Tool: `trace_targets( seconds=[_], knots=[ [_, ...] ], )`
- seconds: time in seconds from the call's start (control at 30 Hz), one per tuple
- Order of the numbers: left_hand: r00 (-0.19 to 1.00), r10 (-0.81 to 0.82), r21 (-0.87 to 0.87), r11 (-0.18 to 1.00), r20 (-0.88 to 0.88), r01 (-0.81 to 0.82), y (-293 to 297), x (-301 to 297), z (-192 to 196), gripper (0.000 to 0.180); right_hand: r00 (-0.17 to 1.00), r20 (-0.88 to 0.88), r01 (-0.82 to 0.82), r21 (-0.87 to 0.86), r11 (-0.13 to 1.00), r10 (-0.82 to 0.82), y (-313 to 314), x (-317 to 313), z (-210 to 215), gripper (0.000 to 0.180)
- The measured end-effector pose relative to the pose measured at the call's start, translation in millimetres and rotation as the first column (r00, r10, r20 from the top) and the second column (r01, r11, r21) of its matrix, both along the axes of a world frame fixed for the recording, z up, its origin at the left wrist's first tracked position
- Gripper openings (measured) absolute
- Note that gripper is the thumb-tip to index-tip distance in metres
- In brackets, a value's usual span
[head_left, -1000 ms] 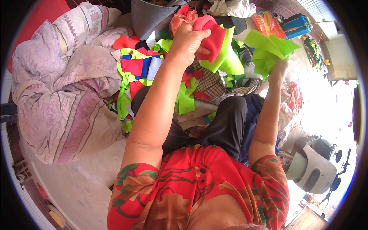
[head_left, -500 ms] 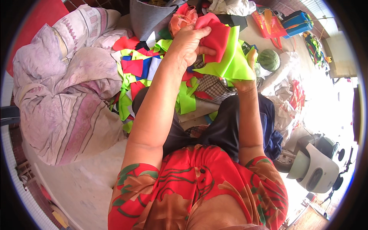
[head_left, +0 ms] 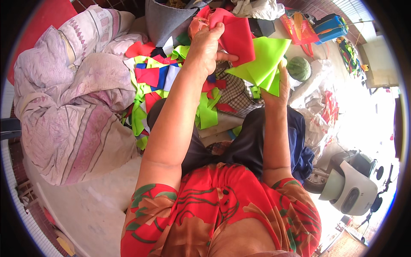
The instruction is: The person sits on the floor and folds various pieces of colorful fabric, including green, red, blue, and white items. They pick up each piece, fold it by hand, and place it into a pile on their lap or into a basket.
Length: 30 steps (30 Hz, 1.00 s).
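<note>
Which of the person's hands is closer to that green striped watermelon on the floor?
Right. The right hand, gripping the lime-green fabric piece, is just left of the watermelon. The left hand, holding the red fabric piece, is farther left.

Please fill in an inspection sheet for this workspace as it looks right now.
Surface: pale floor, partly covered by cloth.
Job's things: red cloth piece in the left hand; green cloth piece in the right hand.
Clutter: pile of coloured fabric scraps; bundled pink bedding.
Grippers: both hands closed on cloth, raised above the lap.
Cables: nothing seen.
Surroundings: watermelon, blue box, parked scooter.
</note>
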<state>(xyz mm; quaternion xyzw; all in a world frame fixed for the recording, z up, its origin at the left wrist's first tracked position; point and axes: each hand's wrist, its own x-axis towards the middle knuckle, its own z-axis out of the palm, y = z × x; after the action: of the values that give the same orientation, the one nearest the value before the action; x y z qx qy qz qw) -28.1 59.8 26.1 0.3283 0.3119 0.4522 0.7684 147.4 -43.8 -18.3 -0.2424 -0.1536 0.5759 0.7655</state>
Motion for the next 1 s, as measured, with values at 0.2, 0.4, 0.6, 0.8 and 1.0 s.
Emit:
trace_targets(
  seconds=[0.2,0.4,0.6,0.8,1.0],
  knots=[
    [0.998,0.013,-0.026,1.000,0.059,-0.011,-0.7,-2.1,4.8,0.034,0.967,-0.250,0.064,0.085,0.994,-0.041,3.3,6.5,-3.8,0.039],
    [0.969,0.249,0.053,0.967,0.005,-0.249,3.8,-8.2,-0.3,0.035,0.981,-0.178,0.106,0.154,0.982,-0.078,4.6,23.1,10.5,0.038],
    [0.996,0.091,0.272,0.959,-0.023,-0.081,-7.3,6.6,1.6,0.037,0.827,0.490,0.279,0.067,0.958,-0.275,11.7,-17.0,37.0,0.031],
    [0.958,-0.107,0.462,0.858,-0.266,0.224,-17.5,8.7,8.9,0.044,0.762,0.629,0.221,-0.029,0.975,-0.154,11.7,-45.9,31.4,0.030],
    [1.000,0.008,0.219,0.976,-0.026,-0.003,-12.3,13.6,-4.2,0.026,0.949,0.291,0.122,0.005,0.992,-0.119,11.5,-28.1,25.4,0.030]
  ],
)
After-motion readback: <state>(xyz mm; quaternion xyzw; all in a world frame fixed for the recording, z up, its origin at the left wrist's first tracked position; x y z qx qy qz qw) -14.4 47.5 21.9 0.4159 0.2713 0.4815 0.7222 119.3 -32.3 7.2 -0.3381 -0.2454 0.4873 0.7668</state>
